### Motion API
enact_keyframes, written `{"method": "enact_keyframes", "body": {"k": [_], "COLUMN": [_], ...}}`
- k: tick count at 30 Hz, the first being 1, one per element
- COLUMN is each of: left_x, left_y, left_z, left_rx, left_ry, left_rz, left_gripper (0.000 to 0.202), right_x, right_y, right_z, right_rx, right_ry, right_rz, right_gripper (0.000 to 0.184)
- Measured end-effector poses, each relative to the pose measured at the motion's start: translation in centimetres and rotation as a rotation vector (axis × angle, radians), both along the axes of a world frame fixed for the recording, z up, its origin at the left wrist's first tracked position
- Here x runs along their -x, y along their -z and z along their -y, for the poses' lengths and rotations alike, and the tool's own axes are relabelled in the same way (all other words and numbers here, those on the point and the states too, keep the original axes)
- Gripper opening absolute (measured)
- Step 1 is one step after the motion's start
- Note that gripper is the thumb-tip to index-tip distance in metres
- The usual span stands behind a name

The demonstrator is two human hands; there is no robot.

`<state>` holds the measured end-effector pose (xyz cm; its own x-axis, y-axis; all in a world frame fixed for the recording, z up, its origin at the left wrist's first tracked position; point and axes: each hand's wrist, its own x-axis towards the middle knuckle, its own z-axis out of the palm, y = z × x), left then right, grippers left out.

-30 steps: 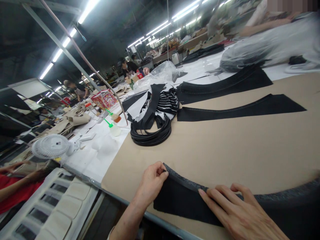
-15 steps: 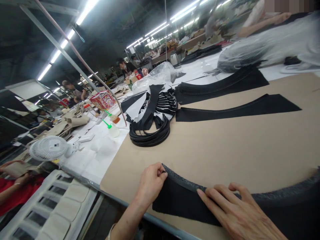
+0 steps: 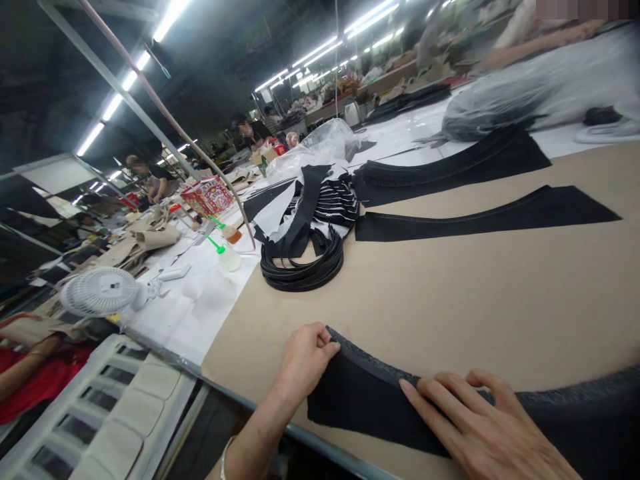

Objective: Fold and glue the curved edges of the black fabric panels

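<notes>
We see the black panel (image 3: 365, 407) lying at the near edge of the brown tabletop (image 3: 430, 300), its curved upper border faced with a grey strip (image 3: 370, 361). The fingers of the left hand (image 3: 304, 361) are clamped on the panel's upper left corner, thumb against forefinger; those of the right hand (image 3: 485, 423) lie slightly apart over the panel, one fingertip touching its border. Farther back we find a coil of black cord (image 3: 303, 280). Among the containers, both green-tipped, we note the amber bottle (image 3: 231, 235), holding an orange-brown liquid, and the pale bottle (image 3: 230, 261), whose content looks whitish. Behind them stands a red patterned box (image 3: 207, 199); we cannot make out its contents. A clear plastic bag (image 3: 323, 143) lies rumpled behind the striped pieces (image 3: 336, 205); a larger plastic-wrapped bundle (image 3: 500, 107), upper right, shows greyish contents we cannot identify
</notes>
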<state>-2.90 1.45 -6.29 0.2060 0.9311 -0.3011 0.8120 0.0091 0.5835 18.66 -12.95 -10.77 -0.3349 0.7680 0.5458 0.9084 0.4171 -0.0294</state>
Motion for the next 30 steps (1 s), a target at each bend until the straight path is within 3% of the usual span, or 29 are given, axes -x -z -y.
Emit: {"method": "enact_keyframes", "body": {"k": [19,26,30], "left_x": [0.5,1.1,1.4], "left_y": [0.6,1.6,2.3], "left_z": [-0.7,-0.3,1.5], "left_rx": [0.026,-0.199,-0.408], "left_ry": [-0.029,-0.009,0.117], "left_rz": [0.029,0.058,0.107], "left_gripper": [0.02,0.023,0.005], "right_x": [-0.2,0.0,0.2], "right_y": [0.9,0.5,0.3], "right_z": [0.3,0.1,0.0], "right_rx": [0.008,-0.015,-0.046], "right_ry": [-0.009,-0.005,0.017], "right_rz": [0.018,0.018,0.044], "right_gripper": [0.056,0.055,0.056]}}
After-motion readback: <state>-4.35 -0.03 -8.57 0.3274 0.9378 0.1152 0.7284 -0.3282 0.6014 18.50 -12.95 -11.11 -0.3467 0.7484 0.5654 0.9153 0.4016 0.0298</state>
